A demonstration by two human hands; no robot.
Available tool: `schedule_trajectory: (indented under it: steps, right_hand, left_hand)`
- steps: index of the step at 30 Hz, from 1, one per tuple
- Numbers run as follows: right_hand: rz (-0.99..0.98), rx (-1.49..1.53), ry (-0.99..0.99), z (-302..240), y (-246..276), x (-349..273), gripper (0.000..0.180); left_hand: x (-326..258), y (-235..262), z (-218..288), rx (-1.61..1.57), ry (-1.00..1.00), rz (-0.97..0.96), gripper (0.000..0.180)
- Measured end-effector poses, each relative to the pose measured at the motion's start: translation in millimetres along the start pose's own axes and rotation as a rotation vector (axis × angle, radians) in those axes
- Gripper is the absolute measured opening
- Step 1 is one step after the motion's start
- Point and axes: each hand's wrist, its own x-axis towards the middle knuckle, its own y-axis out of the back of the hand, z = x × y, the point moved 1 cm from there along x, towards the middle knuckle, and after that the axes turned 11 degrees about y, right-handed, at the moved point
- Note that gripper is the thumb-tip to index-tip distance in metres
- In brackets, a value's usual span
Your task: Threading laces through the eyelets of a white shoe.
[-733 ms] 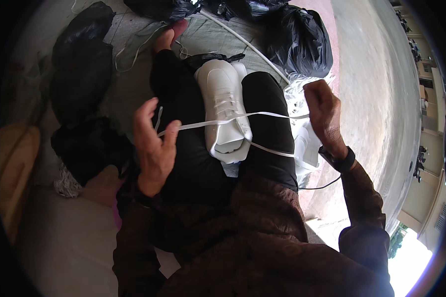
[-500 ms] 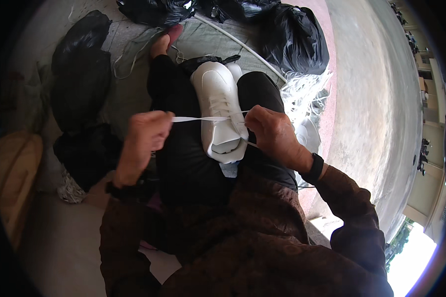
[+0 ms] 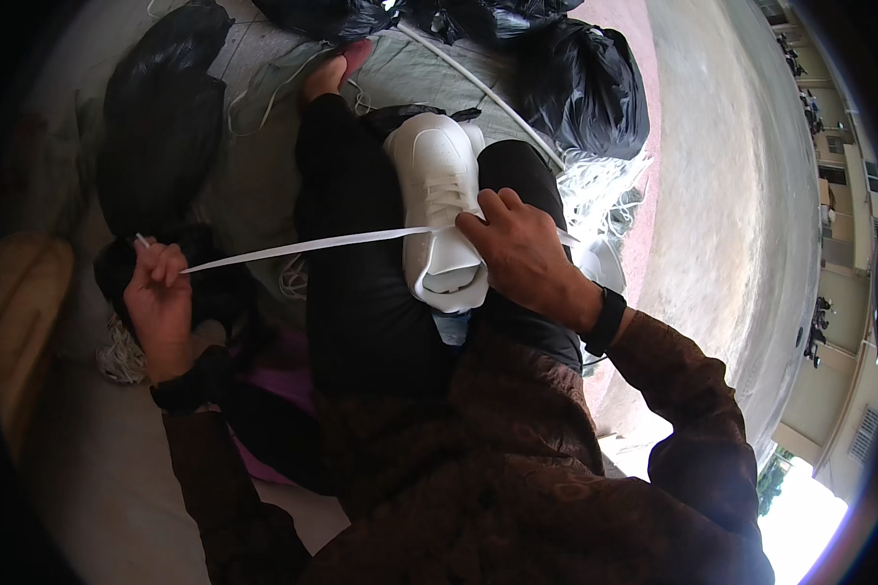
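Note:
A white sneaker [image 3: 437, 161] lies between my black-clad thighs, toe pointing away and its opening toward me. White lace runs across its upper rows of eyelets. From the top of the lacing a flat white shoelace [image 3: 307, 244] stretches taut to the left. My left hand [image 3: 159, 302] is closed on that lace well out to the left, with the lace's tip sticking up above the fingers. My right hand [image 3: 532, 258] is closed on the sneaker's right side by the eyelets, thumb at the lacing. A short bit of white lace shows just right of that hand.
Black plastic bags [image 3: 583, 88] stand at the far side and along the left. A heap of white laces [image 3: 605, 190] lies right of my knee. A white pole [image 3: 478, 88] crosses the green sheet. At the left edge is a wooden board [image 3: 29, 322].
My left hand has moved far to the left and down, drawing out a long stretch of lace. My right hand has shifted slightly left, onto the sneaker's eyelets.

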Motion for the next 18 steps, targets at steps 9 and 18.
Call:
schedule_trajectory:
  steps: [9,18]
  right_hand:
    - [0.191,0.42,-0.323,9,-23,-15,0.014]
    - [0.192,0.385,-0.345,11,-26,-16,0.015]
  left_hand:
    - [15,-92,-208,1.168,0.19,0.106,0.008]
    - [43,-87,-236,1.347,0.084,0.101,0.018]
